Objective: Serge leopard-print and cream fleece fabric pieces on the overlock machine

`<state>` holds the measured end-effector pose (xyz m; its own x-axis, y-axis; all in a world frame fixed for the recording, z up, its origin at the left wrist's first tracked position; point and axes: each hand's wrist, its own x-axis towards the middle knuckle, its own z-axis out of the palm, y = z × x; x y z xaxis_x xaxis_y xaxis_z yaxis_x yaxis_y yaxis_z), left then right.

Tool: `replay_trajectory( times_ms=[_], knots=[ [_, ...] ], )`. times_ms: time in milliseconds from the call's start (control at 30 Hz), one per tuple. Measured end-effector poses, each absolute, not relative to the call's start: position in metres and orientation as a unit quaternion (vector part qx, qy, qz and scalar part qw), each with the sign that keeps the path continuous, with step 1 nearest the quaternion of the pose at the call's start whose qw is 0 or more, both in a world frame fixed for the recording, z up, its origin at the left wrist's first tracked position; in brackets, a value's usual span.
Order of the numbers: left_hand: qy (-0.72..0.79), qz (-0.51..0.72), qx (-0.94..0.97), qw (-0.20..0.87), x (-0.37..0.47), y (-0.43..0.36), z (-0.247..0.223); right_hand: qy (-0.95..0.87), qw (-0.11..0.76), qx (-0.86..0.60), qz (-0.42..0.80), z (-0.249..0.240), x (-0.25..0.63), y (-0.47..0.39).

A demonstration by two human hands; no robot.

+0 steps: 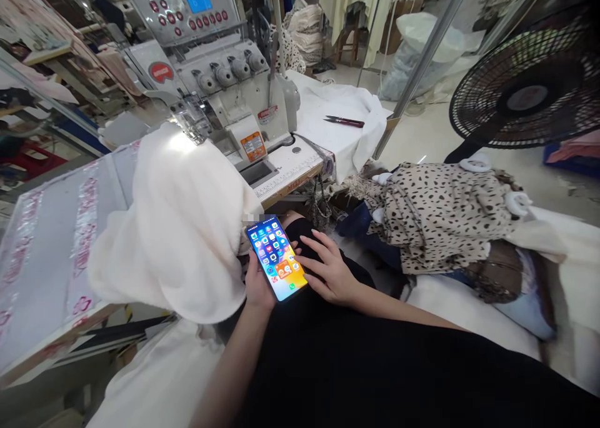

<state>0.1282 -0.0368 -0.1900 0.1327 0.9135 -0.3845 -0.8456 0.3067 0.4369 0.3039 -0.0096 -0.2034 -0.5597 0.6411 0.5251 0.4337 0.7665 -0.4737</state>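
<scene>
my left hand (260, 285) grasping the phone (276, 257), palm hidden behind it, my right hand (332, 270) loosely open at its side edge, phone above my lap, off the sewing table's (300, 166) near edge, icon labels too small to read

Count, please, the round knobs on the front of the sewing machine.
4: first knob, second knob, third knob and last knob, left to right in the picture, below the panel of the machine. Others may be hidden on its far side.

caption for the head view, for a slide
Hands on a lit phone beside a sewing machine draped with cream fabric.
</scene>
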Motion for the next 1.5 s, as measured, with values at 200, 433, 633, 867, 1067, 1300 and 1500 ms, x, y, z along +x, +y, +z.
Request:
replay_trajectory(
  times_ms=[200, 433, 633, 867, 1067, 1300, 1500],
  knots=[
    [0.306, 0.586, 0.058, 0.748, 0.1274, -0.0364, -0.1914, -0.866, 0.368, -0.308, 0.140, -0.1999, 0.2997, -0.0077],
    [0.296, 0.583, 0.068, 0.754, 0.1247, -0.0367, -0.1957, -0.863, 0.372, -0.313, 0.139, -0.2024, 0.3027, -0.0080],
    [0.306, 0.580, 0.069, 0.751, 0.1268, -0.0370, -0.1917, -0.862, 0.371, -0.316, 0.140, -0.2052, 0.3036, -0.0083],
    [0.297, 0.588, 0.066, 0.750, 0.1266, -0.0386, -0.1912, -0.861, 0.375, -0.313, 0.140, -0.2040, 0.3024, -0.0081],
    [0.296, 0.587, 0.067, 0.750, 0.1255, -0.0392, -0.1925, -0.862, 0.375, -0.312, 0.141, -0.2027, 0.3033, -0.0089],
    [0.296, 0.588, 0.064, 0.750, 0.1255, -0.0389, -0.1943, -0.863, 0.370, -0.309, 0.149, -0.2053, 0.3059, -0.0120],
    [0.290, 0.589, 0.070, 0.751, 0.1252, -0.0399, -0.1930, -0.866, 0.364, -0.306, 0.153, -0.2089, 0.3072, -0.0142]
  ],
)
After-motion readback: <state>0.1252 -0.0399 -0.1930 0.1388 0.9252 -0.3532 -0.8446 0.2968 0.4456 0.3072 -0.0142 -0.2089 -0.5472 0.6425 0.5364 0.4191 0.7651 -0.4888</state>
